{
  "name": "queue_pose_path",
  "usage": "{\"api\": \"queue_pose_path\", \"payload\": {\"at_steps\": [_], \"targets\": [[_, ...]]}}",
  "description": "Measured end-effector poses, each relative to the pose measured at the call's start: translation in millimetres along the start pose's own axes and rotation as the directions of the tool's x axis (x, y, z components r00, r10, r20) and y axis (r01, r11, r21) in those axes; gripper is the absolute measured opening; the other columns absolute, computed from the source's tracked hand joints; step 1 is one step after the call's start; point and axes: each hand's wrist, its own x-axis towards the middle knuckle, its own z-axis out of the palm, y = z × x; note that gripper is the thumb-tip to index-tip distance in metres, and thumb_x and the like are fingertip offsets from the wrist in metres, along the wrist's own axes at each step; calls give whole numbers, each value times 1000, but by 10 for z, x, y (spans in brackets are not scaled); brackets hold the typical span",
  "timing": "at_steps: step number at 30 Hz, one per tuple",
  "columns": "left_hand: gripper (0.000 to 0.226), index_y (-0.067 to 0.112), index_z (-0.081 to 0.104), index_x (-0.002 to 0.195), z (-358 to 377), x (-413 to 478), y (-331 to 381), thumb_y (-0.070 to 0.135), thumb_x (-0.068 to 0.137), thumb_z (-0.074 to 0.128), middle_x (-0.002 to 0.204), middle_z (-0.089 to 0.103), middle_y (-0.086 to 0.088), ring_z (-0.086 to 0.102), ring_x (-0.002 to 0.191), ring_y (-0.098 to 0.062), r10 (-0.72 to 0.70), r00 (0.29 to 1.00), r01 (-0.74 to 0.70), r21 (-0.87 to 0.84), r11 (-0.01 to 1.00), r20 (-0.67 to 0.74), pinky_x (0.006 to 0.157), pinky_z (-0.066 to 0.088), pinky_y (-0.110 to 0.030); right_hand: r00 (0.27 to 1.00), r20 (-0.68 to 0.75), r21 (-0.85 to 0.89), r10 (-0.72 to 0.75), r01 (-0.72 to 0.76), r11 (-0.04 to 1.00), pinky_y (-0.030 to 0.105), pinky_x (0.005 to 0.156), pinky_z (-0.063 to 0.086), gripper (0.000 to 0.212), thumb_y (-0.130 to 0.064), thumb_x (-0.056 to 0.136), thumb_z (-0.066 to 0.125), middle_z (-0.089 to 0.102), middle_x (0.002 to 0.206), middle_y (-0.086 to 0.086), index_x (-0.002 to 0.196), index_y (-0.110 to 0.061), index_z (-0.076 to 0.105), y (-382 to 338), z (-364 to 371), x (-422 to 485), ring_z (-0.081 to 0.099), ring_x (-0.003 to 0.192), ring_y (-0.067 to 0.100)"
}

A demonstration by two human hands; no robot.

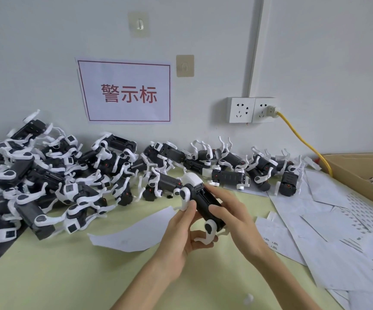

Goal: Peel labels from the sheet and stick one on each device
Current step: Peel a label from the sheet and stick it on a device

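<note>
Hands are meeting over the middle of the pale green table [73,271], both working on one device [203,204] — a black body with a white head and white legs, held tilted above the surface. The left hand [181,238] is gripping it from below, thumb pressing on the black body near a white leg and the other fingers curling underneath around a lower leg. The right hand [232,218] is holding the device from the other side, its fingers lying along the black body and its thumb pressing on top. Whether a label is under that thumb cannot be told. Behind the hands, a heap of devices [53,175] of the same kind is lying tangled along the wall, thickest at the left and thinning into a row towards the right. A curled white sheet [136,231] is resting on the table just left of the hands, and many label sheets [337,238] — some with rows of small dark marks — are overlapping on the right side. A cardboard box [357,173] is sitting at the far right with a few more devices inside. On the wall, a red-bordered sign [126,92] is hanging beside a double socket [251,109] with a yellow cable [304,142] plugged in.
</note>
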Motion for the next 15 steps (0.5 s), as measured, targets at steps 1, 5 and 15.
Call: {"api": "queue_pose_path", "payload": {"at_steps": [1,5,15], "targets": [[48,22,70,127,4,-2,-12,53,95,54,121,74,-10,69,79,-31,1,1000,0,20,1000,-2,69,57,-38,1000,-8,-20,3,-3,1000,16,72,51,41,-33,85,59,66,114,-8,125,-37,67,-10,6,1,63,82,3],[38,28,73,119,-12,11,-63,50,89,69,106,76,-8,67,70,-27,14,999,-10,109,994,-36,67,58,-37,998,-60,-91,18,-23,996,22,63,50,15,-39,92,64,68,100,-10,106,-33,67,-4,-4,3,60,75,8],[48,9,71,98,-113,42,33,51,75,77,71,67,14,58,60,-15,62,998,-44,383,923,-34,51,39,-22,963,35,196,268,-270,943,33,67,44,28,-39,99,61,66,86,2,94,-12,55,-41,-101,21,59,78,18]]}}
